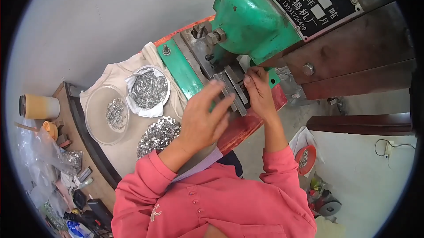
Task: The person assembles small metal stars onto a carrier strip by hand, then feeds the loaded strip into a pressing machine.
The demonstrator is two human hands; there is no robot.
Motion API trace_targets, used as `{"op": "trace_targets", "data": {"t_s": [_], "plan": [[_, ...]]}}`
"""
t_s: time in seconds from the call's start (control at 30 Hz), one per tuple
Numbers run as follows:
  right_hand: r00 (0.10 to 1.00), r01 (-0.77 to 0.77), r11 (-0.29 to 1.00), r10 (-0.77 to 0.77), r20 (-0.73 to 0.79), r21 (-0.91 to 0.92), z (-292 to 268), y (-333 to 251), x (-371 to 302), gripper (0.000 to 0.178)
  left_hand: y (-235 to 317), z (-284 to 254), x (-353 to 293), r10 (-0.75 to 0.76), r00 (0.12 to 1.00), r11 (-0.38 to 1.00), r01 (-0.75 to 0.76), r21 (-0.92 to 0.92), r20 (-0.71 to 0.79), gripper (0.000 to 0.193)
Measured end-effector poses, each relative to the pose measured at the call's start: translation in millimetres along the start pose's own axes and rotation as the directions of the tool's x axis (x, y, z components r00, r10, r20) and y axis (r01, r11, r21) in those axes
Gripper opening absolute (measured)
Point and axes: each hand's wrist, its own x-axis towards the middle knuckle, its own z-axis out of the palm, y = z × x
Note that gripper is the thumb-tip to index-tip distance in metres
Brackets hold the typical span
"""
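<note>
My left hand reaches over the near side of a steel die block with its fingers apart; I see nothing held in it. On the block's right side is my right hand, its fingers curled in and the thumb against them. Whatever that hand pinches, if anything, is hidden. The block sits on the bed of a green press, below its rounded housing. Left of my left wrist lies a heap of small shiny metal pieces.
A cloth-lined bowl of thin metal parts and a clear plastic tub with a few parts stand on the left. Farther left, a wooden bench carries a yellow-and-white cup and clutter. A red basin sits low at right.
</note>
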Motion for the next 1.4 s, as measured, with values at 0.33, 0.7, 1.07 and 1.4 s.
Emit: {"op": "trace_targets", "data": {"t_s": [0.33,0.7,1.07,1.4], "plan": [[0.997,-0.02,0.987,0.032,-0.076,0.161,7.7,-1.7,-2.4,0.03,11.7,36.9,14.0,-0.375,0.922,0.915,0.351,-0.199,-0.097,0.138],[0.992,0.007,0.999,-0.002,-0.127,0.041,7.6,-8.6,-2.1,0.028,6.5,46.2,14.1,-0.356,0.921,0.913,0.307,-0.268,-0.157,0.13],[0.352,0.242,0.898,-0.435,-0.829,-0.368,-128.5,-0.8,13.8,0.045,-9.0,18.2,-1.1,-0.351,0.936,0.898,0.339,-0.279,0.007,0.124],[0.54,0.131,0.945,-0.321,-0.778,-0.3,-170.0,-69.4,57.1,0.048,-13.6,14.6,8.2,-0.358,0.934,0.906,0.345,-0.247,-0.01,0.1]]}}
